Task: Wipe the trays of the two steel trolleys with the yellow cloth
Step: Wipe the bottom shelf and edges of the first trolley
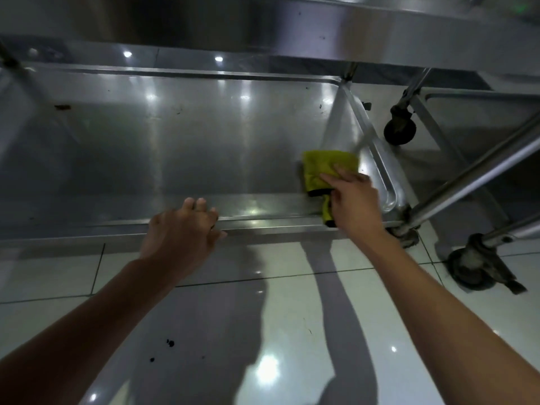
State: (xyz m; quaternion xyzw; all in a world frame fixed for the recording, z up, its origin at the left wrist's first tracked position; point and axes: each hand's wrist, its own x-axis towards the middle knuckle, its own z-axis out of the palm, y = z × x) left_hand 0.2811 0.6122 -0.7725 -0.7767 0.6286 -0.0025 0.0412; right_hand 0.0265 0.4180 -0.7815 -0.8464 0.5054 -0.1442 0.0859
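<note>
A folded yellow microfibre cloth with a dark edge (324, 173) lies in the right-hand part of the frame, on the bottom tray of a low stainless-steel trolley (175, 147), close to the tray's right rim. The right hand (355, 197) comes in from the lower right and lies over the cloth's near right corner: straight fingers press down on top of it, while a strip of the cloth hangs below the palm toward the tray's front edge. Most of the cloth shows beyond and to the left of the fingertips.

The left hand (181, 232), at the centre of the frame, rests open on the tray's front rim, fingers reaching over it.

A second steel trolley (479, 118) stands at the right edge, its black caster wheel (399, 131) on the glossy white tiled floor (263, 331).
</note>
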